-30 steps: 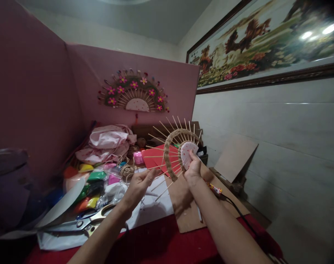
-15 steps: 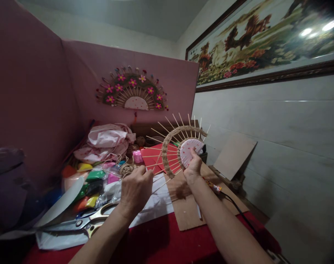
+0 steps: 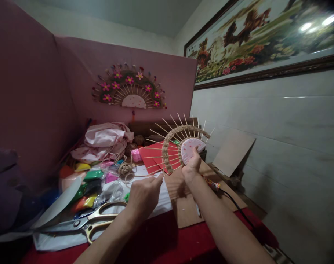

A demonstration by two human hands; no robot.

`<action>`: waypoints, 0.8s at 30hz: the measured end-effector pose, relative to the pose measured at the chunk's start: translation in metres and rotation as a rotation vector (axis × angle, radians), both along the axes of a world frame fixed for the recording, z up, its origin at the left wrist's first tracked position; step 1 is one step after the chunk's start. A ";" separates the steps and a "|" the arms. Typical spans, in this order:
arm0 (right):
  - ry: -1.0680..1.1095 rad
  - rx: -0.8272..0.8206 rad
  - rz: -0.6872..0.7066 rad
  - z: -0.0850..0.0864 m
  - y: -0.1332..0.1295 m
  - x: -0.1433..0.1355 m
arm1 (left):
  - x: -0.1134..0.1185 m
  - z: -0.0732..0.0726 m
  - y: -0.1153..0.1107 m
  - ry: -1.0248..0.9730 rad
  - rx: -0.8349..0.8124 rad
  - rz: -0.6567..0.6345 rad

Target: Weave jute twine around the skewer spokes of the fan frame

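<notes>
My right hand [image 3: 192, 167] grips a half-round fan frame by its white, red-spotted cloth centre [image 3: 189, 149], thumb on top. Thin wooden sticks radiate from that centre, and a woven band of brown twine [image 3: 165, 148] arcs across them. Below the band's lower end, my left hand [image 3: 145, 195] is closed, thumb and finger pinching a strand of twine near the lowest sticks. The strand trails left toward a twine ball [image 3: 124, 168] on the table. My right fingers are hidden behind the fan.
Large scissors [image 3: 86, 223] lie at front left, beside bagged coloured clay [image 3: 94, 175]. Pink cloth [image 3: 106, 141] is heaped behind. Red paper [image 3: 150, 157] and cardboard [image 3: 183, 212] lie under the fan. A cable [image 3: 235, 205] runs right. A finished flowered fan [image 3: 134, 101] hangs on the pink panel.
My left hand has moved right and slightly down, closer to the band's lower end, drawing the twine beside the sticks. My right hand keeps its hold on the fan, and the view shifts slightly.
</notes>
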State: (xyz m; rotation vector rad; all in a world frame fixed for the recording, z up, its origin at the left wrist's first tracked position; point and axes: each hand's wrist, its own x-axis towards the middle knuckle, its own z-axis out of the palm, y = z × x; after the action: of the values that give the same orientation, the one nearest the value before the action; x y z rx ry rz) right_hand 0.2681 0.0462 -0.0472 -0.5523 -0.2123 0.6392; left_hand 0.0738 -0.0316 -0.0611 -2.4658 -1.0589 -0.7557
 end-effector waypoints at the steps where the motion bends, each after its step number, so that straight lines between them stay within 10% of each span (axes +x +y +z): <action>1: 0.008 -0.003 -0.007 0.000 0.001 0.001 | 0.000 -0.001 0.000 0.022 0.018 0.010; 24: 0.068 -0.009 -0.012 0.008 -0.002 0.014 | -0.009 0.020 -0.004 -0.257 0.081 0.165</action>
State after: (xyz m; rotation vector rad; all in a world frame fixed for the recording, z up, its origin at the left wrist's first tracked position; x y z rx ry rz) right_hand 0.2822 0.0446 -0.0397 -0.5388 -0.1421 0.6467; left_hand 0.0644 -0.0352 -0.0410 -2.2229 -1.2768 -1.0600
